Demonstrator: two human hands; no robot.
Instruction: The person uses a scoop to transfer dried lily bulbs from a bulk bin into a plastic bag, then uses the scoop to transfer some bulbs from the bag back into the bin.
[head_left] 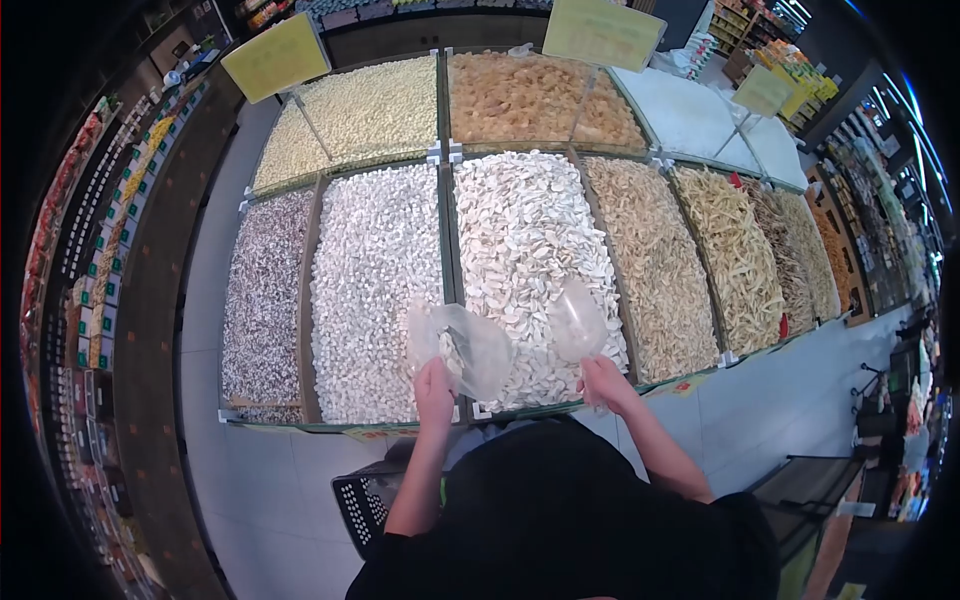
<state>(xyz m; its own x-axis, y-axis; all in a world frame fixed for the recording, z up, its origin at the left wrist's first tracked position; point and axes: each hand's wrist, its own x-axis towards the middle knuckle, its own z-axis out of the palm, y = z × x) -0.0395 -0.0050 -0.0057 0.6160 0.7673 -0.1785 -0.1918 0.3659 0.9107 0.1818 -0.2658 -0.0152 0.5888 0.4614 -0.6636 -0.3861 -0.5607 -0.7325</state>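
My left hand is closed on the edge of a clear plastic bag, which hangs spread over the divider between two bins. Some pale pieces show through the bag's left side. In my right hand is the handle end of a clear plastic scoop, its rounded bowl pointing away from me. The scoop overlaps the near right part of a bin of flat white slices. Left of that bin lies a bin of small white cubes.
Bins of tan dried pieces and yellowish strips continue rightward. A speckled mix fills the far-left bin. Yellow signs rise on stands at the back. A black basket is below me at the left.
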